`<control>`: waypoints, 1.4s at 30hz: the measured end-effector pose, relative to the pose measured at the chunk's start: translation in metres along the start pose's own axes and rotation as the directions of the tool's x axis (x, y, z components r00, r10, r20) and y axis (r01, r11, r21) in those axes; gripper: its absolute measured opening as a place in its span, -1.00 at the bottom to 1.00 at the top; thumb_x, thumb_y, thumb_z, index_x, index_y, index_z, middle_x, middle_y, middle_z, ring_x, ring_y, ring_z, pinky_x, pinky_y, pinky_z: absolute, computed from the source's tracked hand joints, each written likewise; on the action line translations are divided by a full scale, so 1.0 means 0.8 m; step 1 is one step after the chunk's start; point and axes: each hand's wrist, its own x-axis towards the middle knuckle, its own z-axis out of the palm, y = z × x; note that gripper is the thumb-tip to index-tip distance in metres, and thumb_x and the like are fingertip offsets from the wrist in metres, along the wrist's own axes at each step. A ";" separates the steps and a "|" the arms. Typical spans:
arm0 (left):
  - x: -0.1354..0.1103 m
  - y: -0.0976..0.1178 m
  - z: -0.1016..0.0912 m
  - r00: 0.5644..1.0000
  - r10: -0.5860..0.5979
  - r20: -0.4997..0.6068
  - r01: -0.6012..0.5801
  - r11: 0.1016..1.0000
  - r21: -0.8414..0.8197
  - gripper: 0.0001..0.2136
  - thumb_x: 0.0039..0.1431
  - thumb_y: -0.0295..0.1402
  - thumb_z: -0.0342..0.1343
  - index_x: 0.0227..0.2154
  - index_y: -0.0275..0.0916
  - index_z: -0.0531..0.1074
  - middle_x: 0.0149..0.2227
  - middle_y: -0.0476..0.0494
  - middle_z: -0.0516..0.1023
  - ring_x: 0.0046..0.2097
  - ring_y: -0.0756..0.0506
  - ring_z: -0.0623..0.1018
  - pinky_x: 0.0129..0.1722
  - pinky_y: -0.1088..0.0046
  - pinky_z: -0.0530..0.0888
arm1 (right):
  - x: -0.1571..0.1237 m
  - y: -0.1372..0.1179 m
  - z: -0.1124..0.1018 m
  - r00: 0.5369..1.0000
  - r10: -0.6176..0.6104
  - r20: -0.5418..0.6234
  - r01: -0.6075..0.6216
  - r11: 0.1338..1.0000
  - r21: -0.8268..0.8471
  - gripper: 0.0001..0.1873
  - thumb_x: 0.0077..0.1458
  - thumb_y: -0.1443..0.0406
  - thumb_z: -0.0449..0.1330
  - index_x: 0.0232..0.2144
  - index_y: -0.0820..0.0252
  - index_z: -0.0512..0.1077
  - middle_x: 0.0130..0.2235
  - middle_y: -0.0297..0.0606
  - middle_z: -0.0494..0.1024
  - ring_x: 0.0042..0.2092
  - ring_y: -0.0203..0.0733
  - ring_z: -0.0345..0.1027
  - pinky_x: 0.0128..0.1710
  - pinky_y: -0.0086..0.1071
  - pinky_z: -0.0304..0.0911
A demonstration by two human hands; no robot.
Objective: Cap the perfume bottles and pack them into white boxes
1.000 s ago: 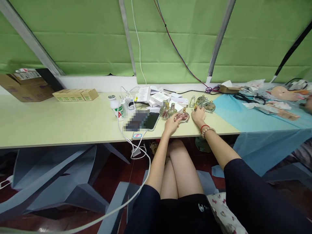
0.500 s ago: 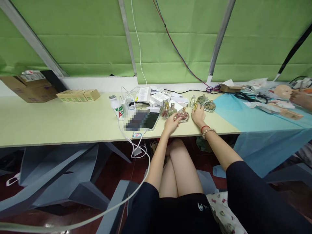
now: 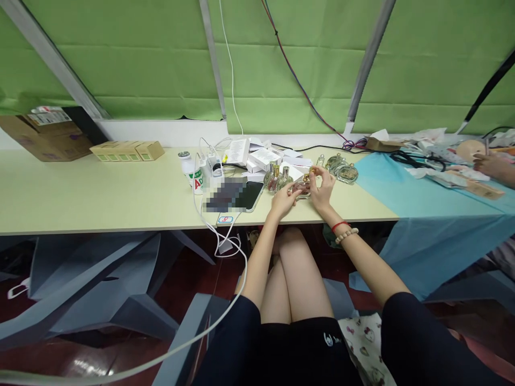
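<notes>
A flat, rounded glass perfume bottle with pinkish contents stands at the table's front half. My left hand is closed on its left side, fingers against the glass. Right at the bottle's gold neck, my right hand pinches a small gold cap, partly hidden by the fingertips. Several similar perfume bottles with gold and silver tops stand left of my hands. Behind my right hand are a small slim bottle and flat round glass bottles.
Phones, a white bottle and white cables lie to the left. White boxes are piled behind. Farther left are cardboard boxes. A blue sheet covers the right side, where another person's hand shows.
My right hand has moved left from beside the flat round bottles to the top of the pinkish perfume bottle. My left hand stays on that bottle. The view has shifted slightly.
</notes>
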 end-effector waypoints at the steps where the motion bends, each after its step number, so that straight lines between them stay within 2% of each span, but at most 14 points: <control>1: 0.000 0.001 -0.001 1.000 0.000 0.005 0.000 1.000 0.002 -0.57 0.13 -0.12 0.03 0.04 -0.15 0.36 -0.60 0.06 0.47 -0.39 -0.03 0.52 -0.39 0.50 0.29 | -0.002 -0.002 0.001 1.000 -0.027 -0.010 0.027 1.000 -0.005 -0.67 0.24 0.12 -0.08 -0.11 0.14 0.35 -0.12 -0.17 0.49 -0.11 -0.15 0.34 0.06 -0.17 0.01; 4: 0.000 0.001 -0.001 1.000 0.002 0.007 -0.002 1.000 -0.002 -0.59 0.14 -0.13 0.02 0.04 -0.12 0.36 -0.61 0.06 0.48 -0.38 -0.03 0.53 -0.37 0.49 0.29 | -0.003 -0.005 0.005 0.993 -0.063 -0.104 0.066 0.997 0.031 -0.66 0.23 0.08 -0.07 -0.14 0.12 0.37 -0.13 -0.19 0.50 -0.09 -0.13 0.33 0.04 -0.17 0.02; 6: 0.002 -0.001 0.001 1.000 0.004 0.000 -0.004 1.000 -0.003 -0.59 0.14 -0.13 0.02 0.03 -0.12 0.37 -0.61 0.06 0.47 -0.38 -0.04 0.52 -0.36 0.48 0.30 | -0.002 -0.006 0.010 0.984 -0.045 -0.172 0.058 0.996 0.070 -0.66 0.21 0.06 -0.04 -0.18 0.12 0.38 -0.15 -0.21 0.50 -0.10 -0.14 0.33 0.01 -0.18 0.05; 8: 0.004 -0.004 0.002 1.000 0.004 -0.006 -0.004 1.000 -0.003 -0.59 0.13 -0.13 0.02 0.03 -0.11 0.37 -0.61 0.06 0.47 -0.38 -0.04 0.52 -0.36 0.48 0.29 | -0.001 -0.007 0.014 0.982 -0.023 -0.190 0.042 0.994 0.096 -0.67 0.20 0.05 -0.01 -0.21 0.12 0.39 -0.17 -0.23 0.51 -0.14 -0.16 0.34 0.00 -0.19 0.06; 14: 0.007 -0.007 0.003 1.000 0.007 -0.005 -0.007 1.000 0.005 -0.59 0.13 -0.13 0.03 0.02 -0.11 0.37 -0.62 0.06 0.47 -0.39 -0.04 0.51 -0.37 0.48 0.28 | -0.001 -0.009 0.020 0.995 -0.058 -0.084 0.068 0.991 0.120 -0.73 0.16 0.09 0.06 -0.25 0.14 0.39 -0.23 -0.27 0.52 -0.22 -0.19 0.36 -0.01 -0.20 0.07; 18: 0.006 -0.005 0.002 1.000 0.021 0.001 -0.021 1.000 0.004 -0.59 0.14 -0.12 0.01 0.02 -0.12 0.37 -0.62 0.06 0.47 -0.40 -0.04 0.50 -0.39 0.48 0.26 | -0.001 -0.007 0.022 0.993 -0.092 -0.077 0.101 0.985 0.137 -0.78 0.07 0.16 0.15 -0.28 0.16 0.38 -0.28 -0.26 0.51 -0.26 -0.19 0.35 -0.10 -0.23 0.16; 25: 0.007 -0.007 0.003 1.000 0.029 -0.008 -0.029 1.000 0.001 -0.61 0.13 -0.14 0.01 0.00 -0.12 0.39 -0.63 0.07 0.46 -0.44 -0.03 0.50 -0.41 0.49 0.26 | -0.002 -0.002 0.026 1.000 0.012 -0.016 -0.007 0.967 0.255 -0.76 0.01 0.17 0.16 -0.28 0.15 0.30 -0.31 -0.28 0.46 -0.28 -0.22 0.36 -0.25 -0.31 0.28; 35: 0.003 -0.004 0.001 1.000 0.024 0.004 -0.024 1.000 -0.017 -0.59 0.14 -0.12 0.01 0.02 -0.13 0.37 -0.61 0.05 0.47 -0.40 -0.05 0.50 -0.38 0.49 0.28 | -0.003 -0.006 0.022 0.999 0.054 0.009 -0.054 0.943 0.330 -0.84 0.01 0.18 0.12 -0.39 0.14 0.27 -0.38 -0.31 0.45 -0.37 -0.25 0.36 -0.36 -0.35 0.31; 38: 0.003 -0.005 0.001 1.000 0.027 0.007 -0.026 0.999 -0.023 -0.62 0.14 -0.14 0.00 0.00 -0.14 0.37 -0.61 0.05 0.47 -0.39 -0.05 0.51 -0.37 0.48 0.29 | -0.005 -0.007 0.021 0.999 0.034 0.042 -0.045 0.958 0.285 -0.80 0.00 0.17 0.13 -0.33 0.13 0.28 -0.38 -0.30 0.47 -0.37 -0.22 0.38 -0.38 -0.33 0.32; 42: 0.005 -0.009 0.004 0.999 0.017 -0.032 -0.019 0.998 -0.063 -0.70 0.12 -0.27 0.00 -0.08 -0.16 0.39 -0.61 0.05 0.46 -0.43 -0.05 0.50 -0.37 0.48 0.31 | -0.008 -0.012 0.019 0.972 -0.041 0.231 -0.009 0.977 0.212 -0.55 -0.02 0.16 0.16 -0.06 0.13 0.22 -0.26 -0.23 0.51 -0.38 -0.18 0.40 -0.41 -0.31 0.33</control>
